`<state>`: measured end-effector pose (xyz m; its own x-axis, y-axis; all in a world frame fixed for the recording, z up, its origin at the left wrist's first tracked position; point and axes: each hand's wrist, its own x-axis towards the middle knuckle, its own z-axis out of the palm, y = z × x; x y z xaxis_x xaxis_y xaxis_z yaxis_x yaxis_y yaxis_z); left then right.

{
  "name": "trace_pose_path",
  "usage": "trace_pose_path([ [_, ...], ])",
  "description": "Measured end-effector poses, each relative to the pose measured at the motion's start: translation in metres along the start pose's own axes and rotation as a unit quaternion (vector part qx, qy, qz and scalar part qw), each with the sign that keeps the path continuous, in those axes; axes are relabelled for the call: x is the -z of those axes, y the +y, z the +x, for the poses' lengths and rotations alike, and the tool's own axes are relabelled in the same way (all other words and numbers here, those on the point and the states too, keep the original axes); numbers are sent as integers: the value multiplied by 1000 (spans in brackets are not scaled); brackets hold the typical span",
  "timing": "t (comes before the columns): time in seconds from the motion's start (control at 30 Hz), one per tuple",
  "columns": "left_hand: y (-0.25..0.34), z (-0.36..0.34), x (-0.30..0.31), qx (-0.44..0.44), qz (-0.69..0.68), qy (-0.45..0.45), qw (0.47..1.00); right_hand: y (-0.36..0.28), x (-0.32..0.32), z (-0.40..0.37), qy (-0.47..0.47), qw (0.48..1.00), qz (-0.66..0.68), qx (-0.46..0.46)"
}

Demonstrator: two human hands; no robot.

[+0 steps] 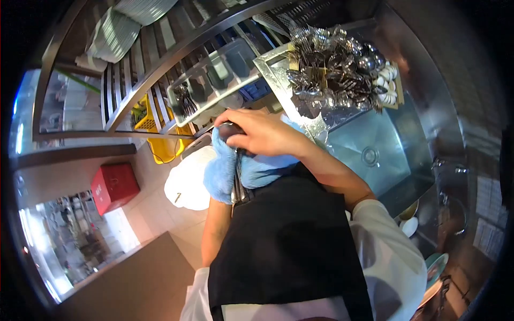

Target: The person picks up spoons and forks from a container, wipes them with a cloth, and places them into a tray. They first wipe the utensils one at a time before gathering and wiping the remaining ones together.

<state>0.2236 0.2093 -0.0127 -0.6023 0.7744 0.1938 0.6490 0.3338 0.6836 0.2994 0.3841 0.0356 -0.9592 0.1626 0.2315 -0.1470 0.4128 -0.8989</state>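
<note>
A bundle of metal spoons (239,179) lies in a fluffy blue cloth (218,174) in front of my black apron. My right hand (262,131) is closed over the rounded spoon ends at the top of the bundle. From below, my left forearm (215,230) runs up to the cloth; my left hand supports it there, its fingers hidden by the fabric. At the upper right, a big pile of metal cutlery (334,67) sits on the sink's metal ledge (282,88), with white-ended pieces (386,83) along its right side.
A steel sink (393,128) lies to my right. Ahead is a slatted metal rack (120,88) with stacked plates (115,35); a grey divided tray (211,80) holds some cutlery. Lower down are a yellow basket (165,150), a white rounded object (187,179) and a red box (115,186).
</note>
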Motion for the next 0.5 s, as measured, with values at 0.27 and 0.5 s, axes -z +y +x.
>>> trace_pose_path([
  [0.27,-8,-45,18,126,-68,101,984,59,104,-33,284,897,-331,-70],
  [0.5,-35,-66,59,193,-60,178,963,160,153,-68,146,760,-584,-246],
])
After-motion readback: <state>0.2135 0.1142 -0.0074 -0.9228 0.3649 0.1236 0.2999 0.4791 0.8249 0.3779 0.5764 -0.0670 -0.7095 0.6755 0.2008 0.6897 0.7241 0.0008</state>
